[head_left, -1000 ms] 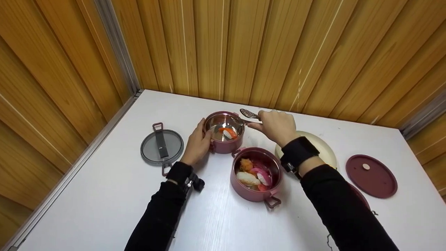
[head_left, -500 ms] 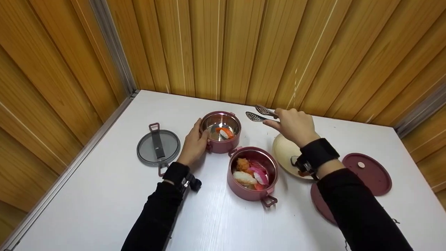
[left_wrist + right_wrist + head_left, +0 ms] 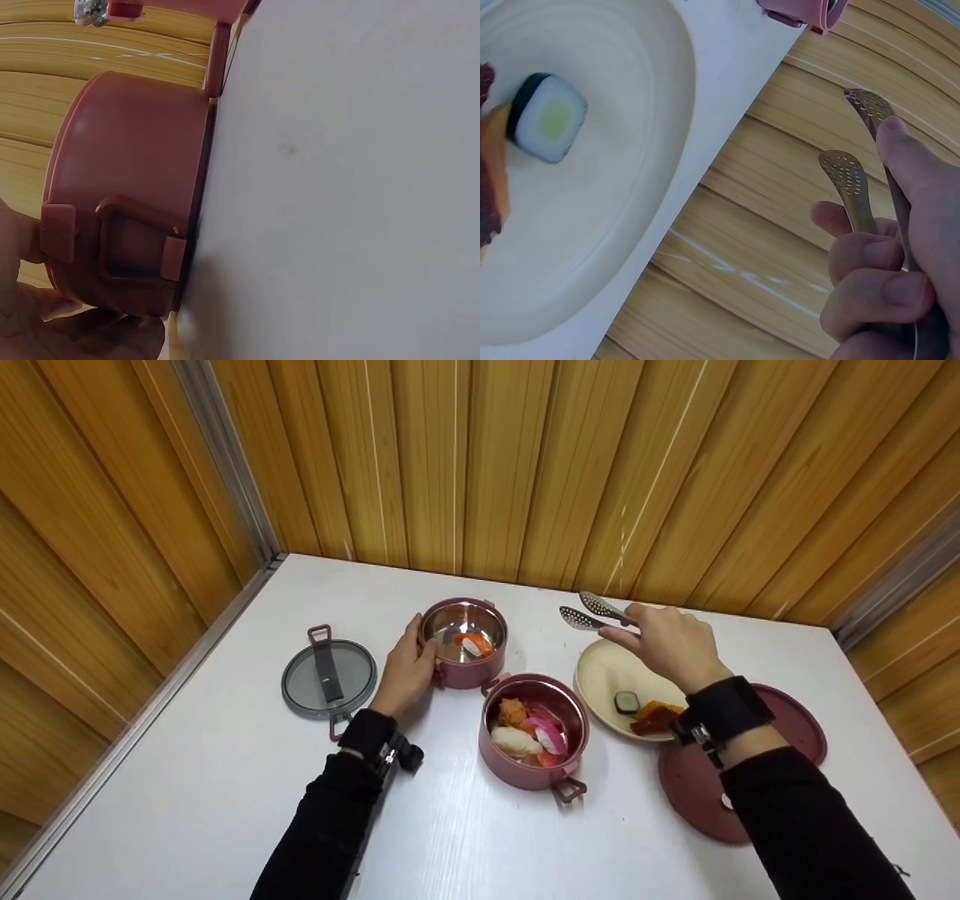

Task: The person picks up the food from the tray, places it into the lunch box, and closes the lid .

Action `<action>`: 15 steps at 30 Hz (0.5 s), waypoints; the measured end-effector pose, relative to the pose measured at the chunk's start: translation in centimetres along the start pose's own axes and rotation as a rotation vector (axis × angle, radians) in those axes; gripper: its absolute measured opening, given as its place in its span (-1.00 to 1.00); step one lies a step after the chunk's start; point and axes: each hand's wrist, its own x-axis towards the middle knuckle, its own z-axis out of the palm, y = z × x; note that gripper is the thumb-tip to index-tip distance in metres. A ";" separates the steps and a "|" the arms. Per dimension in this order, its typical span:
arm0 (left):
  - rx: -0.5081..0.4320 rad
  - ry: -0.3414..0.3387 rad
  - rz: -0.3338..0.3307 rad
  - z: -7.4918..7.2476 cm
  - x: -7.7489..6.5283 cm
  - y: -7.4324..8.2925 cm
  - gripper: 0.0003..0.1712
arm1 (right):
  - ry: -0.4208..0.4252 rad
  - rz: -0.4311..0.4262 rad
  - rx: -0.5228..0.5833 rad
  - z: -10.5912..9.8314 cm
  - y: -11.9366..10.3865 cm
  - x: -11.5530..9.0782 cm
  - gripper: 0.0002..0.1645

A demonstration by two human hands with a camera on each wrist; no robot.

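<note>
Tongs: the tongs [image 3: 581,619] are up off the worktop by its far edge, just beyond the plate; their long axis runs nearly level with that edge, tips toward the left edge and spread apart.
Right hand: my right hand [image 3: 673,646] grips the tongs, with no food between the tips.
Left hand: my left hand [image 3: 405,671], well apart from the right, grips the small pot [image 3: 472,673] on its left side.
Small pot: upright near the far edge, left of the middle, an orange and white sushi piece [image 3: 472,645] inside.
Larger pot: the larger pot [image 3: 517,774] stands mid-worktop, full of food pieces [image 3: 517,742], a handle pointing toward the near right corner.
Plate and lids: the cream plate [image 3: 607,664] lies right of the pots; the grey lid [image 3: 302,681] is by the left edge, two dark red lids [image 3: 697,802] toward the right.
Worktop and room: white worktop [image 3: 187,780], wood-look plank walls [image 3: 510,472], a metal post [image 3: 225,457] at the far left corner.
Wrist views: the left shows a looped handle [image 3: 135,244] on the small pot's wall; the right, my fingers [image 3: 877,300] curled round the tongs.
</note>
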 end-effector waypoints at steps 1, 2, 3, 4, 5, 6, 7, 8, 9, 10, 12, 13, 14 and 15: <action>0.001 0.000 -0.005 -0.1 -0.1 0.0 -0.23 | -0.013 0.005 0.006 0.0 0.3 -0.3 -0.31; 0.002 0.000 -0.010 -0.1 -0.1 -0.1 -0.23 | -0.027 0.008 0.009 0.0 0.6 -0.7 -0.31; 0.004 -0.001 -0.013 -0.2 -0.2 -0.1 -0.23 | -0.038 0.012 0.012 0.1 0.9 -1.1 -0.30; 0.003 0.000 -0.014 -0.2 -0.2 -0.1 -0.23 | -0.049 0.017 0.015 0.1 1.3 -1.5 -0.31; 0.004 -0.001 -0.014 -0.3 -0.3 -0.2 -0.23 | -0.057 0.020 0.018 0.1 1.6 -1.9 -0.31; 0.003 -0.003 -0.013 -0.3 -0.3 -0.2 -0.23 | -0.064 0.022 0.021 0.1 1.9 -2.3 -0.32; 0.002 -0.001 -0.008 -0.4 -0.4 -0.1 -0.23 | -0.070 0.025 0.024 0.1 2.2 -2.7 -0.32; 0.003 0.003 -0.002 -0.5 -0.4 -0.2 -0.23 | -0.075 0.028 0.027 0.2 2.5 -3.1 -0.32; 0.001 0.007 0.003 -0.6 -0.4 -0.1 -0.23 | -0.080 0.032 0.030 0.2 2.8 -3.5 -0.31; 0.001 0.013 0.013 -0.7 -0.5 -0.1 -0.23 | -0.082 0.033 0.031 0.3 3.1 -4.0 -0.30; 0.004 0.027 0.029 -0.8 -0.6 -0.1 -0.23 | -0.088 0.035 0.035 0.5 3.6 -4.8 -0.28; 0.005 0.039 0.041 -0.8 -0.7 0.0 -0.23 | -0.089 0.036 0.037 0.6 3.8 -5.2 -0.28; 0.009 0.049 0.055 -0.8 -0.7 0.1 -0.23 | -0.090 0.036 0.038 0.7 4.0 -5.6 -0.28; 0.013 0.062 0.073 -0.8 -0.8 0.3 -0.23 | -0.092 0.036 0.038 0.8 4.2 -5.9 -0.27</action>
